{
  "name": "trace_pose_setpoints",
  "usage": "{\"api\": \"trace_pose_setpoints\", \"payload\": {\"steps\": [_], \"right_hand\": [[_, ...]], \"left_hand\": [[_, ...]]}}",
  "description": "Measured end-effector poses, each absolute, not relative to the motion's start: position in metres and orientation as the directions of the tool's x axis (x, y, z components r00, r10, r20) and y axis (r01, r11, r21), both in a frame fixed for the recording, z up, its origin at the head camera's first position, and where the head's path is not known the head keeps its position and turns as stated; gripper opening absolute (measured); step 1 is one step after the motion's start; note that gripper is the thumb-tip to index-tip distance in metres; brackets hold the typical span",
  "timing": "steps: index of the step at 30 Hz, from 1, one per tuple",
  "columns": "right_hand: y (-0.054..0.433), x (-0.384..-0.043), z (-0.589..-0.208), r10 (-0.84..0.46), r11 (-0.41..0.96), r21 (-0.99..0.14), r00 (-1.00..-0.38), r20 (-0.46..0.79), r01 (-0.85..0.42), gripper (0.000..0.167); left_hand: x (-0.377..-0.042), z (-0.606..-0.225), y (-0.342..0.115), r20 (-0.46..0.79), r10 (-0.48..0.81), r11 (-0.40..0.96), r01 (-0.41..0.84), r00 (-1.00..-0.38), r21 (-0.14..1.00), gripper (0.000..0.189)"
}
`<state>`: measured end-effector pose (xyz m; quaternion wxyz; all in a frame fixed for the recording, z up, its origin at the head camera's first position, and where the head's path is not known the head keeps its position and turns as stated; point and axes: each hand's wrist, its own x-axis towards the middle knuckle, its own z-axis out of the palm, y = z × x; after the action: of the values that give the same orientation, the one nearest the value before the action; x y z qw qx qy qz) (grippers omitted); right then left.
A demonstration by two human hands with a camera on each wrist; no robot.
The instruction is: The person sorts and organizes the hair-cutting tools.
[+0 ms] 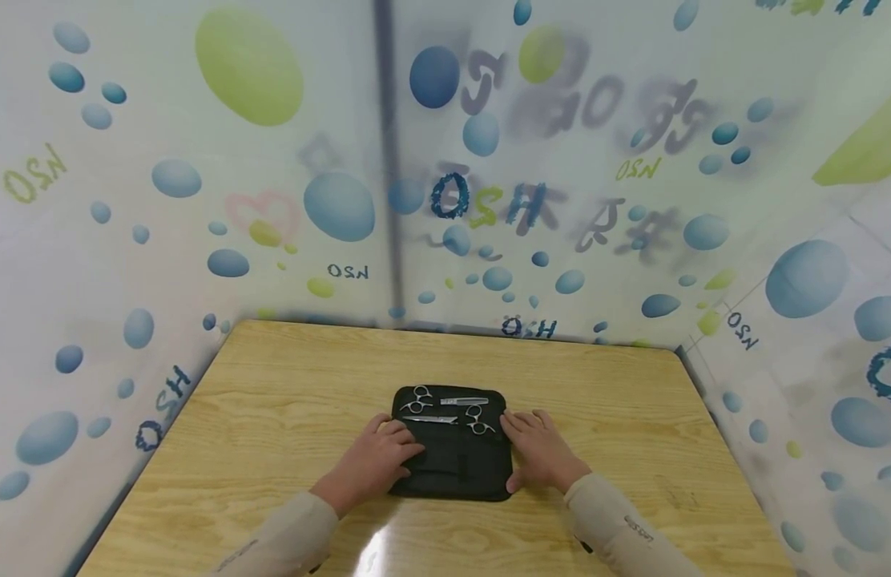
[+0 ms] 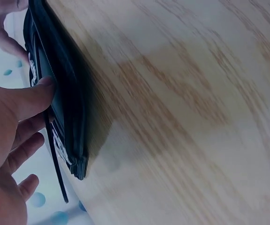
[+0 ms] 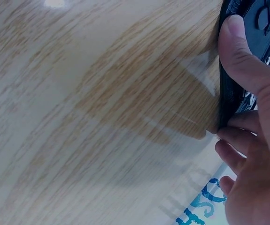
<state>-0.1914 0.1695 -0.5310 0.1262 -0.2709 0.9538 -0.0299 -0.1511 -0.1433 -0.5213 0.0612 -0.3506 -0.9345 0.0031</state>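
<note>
A black zip case (image 1: 453,485) lies unfolded on the wooden table. In its far half sit two pairs of silver hairdressing scissors, pointing opposite ways: the upper pair (image 1: 464,401) has a comb-like blade, while the lower pair (image 1: 431,419) has a plain slim one. Dark bands cover their middles. My left hand (image 1: 376,461) is at the case's left side; in the left wrist view its thumb and fingers pinch a thin black flap (image 2: 56,159). My right hand (image 1: 542,450) holds the right edge, thumb (image 3: 238,51) near the front corner and fingers at the far part.
The wooden table (image 1: 272,401) reaches out on both sides of the case and behind it. Light sheeting (image 1: 344,296) printed with blue and green bubbles stands along its back and sides. A bright reflection shows on the tabletop near the front.
</note>
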Motion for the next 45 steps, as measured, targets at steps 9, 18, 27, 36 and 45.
{"api": "trace_pose_setpoints", "payload": {"steps": [9,18,27,36,45], "right_hand": [[0.168,-0.191,-0.53,-0.519,0.855,-0.12,-0.824,-0.229,-0.505,0.11],[0.168,-0.191,-0.53,-0.509,0.86,-0.101,-0.828,-0.236,-0.5,0.111],[0.167,-0.191,-0.529,-0.508,0.861,-0.105,-0.826,-0.245,-0.498,0.11],[0.166,-0.191,-0.531,-0.51,0.859,-0.113,-0.823,-0.248,-0.499,0.111],[0.166,-0.19,-0.527,-0.502,0.865,-0.116,-0.826,-0.257,-0.489,0.11]], "left_hand": [[-0.151,-0.523,-0.133,0.119,0.67,0.741,0.669,-0.732,-0.058,0.035],[-0.151,-0.527,-0.125,0.099,0.675,0.737,0.674,-0.731,-0.055,0.035],[-0.151,-0.527,-0.118,0.091,0.674,0.739,0.671,-0.733,-0.062,0.036],[-0.148,-0.53,-0.119,0.129,0.672,0.74,0.668,-0.729,-0.077,0.039],[-0.147,-0.532,-0.135,0.138,0.629,0.775,0.632,-0.765,-0.031,0.045]]}}
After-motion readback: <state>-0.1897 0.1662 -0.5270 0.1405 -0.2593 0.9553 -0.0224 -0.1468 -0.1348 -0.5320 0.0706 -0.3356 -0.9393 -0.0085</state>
